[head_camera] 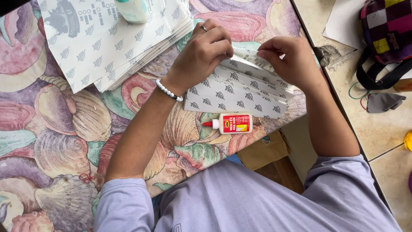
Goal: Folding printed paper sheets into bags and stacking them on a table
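Note:
My left hand [205, 50] and my right hand [286, 56] both pinch the upper folded edge of a white paper piece with a grey leaf pattern [234, 96]. It lies on a table covered with a seashell-print cloth [56, 141]. The paper is folded into layered flaps. My left wrist wears a white bead bracelet, and a ring sits on one finger. A small white glue bottle with a red cap [231, 123] lies on its side just in front of the paper, close to the table's edge.
A stack of the same patterned sheets [107, 43] lies at the upper left with a pale bottle [133, 9] standing on it. On the tiled floor to the right are a checkered bag [386, 30], a grey cloth [383, 102] and white paper [343, 19].

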